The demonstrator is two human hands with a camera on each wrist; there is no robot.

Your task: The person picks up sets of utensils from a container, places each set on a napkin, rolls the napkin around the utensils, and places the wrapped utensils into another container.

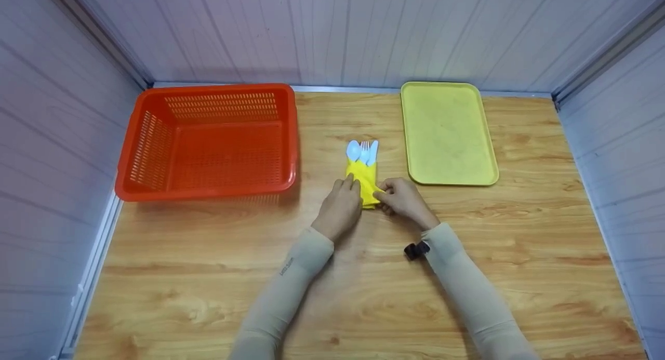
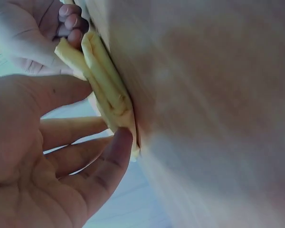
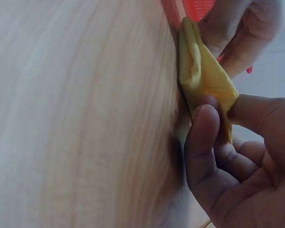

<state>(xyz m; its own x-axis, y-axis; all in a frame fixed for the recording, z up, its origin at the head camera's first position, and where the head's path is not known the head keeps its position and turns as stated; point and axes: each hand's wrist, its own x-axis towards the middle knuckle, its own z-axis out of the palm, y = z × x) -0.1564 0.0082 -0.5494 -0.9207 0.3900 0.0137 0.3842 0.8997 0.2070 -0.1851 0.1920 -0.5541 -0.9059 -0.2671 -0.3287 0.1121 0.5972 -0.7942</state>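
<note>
A folded yellow napkin (image 1: 358, 179) lies on the table, wrapped around the lower part of some light-blue cutlery. A spoon (image 1: 353, 151), a fork (image 1: 364, 153) and a knife (image 1: 373, 153) stick out of its far end, side by side. My left hand (image 1: 340, 207) rests on the napkin's left side, fingers extended and pressing on it; in the left wrist view its thumb and fingertips (image 2: 121, 142) touch the cloth. At the napkin's right side my right hand (image 1: 402, 200) pinches a loose corner between thumb and fingers, seen closely on the yellow cloth (image 3: 211, 83) in the right wrist view.
An orange-red plastic basket (image 1: 293, 142) with slotted walls stands at the back left. Toward the back right lies a yellow tray (image 1: 449, 136). Pale panel walls (image 1: 343, 32) enclose the wooden table (image 1: 208, 277) at the back and sides.
</note>
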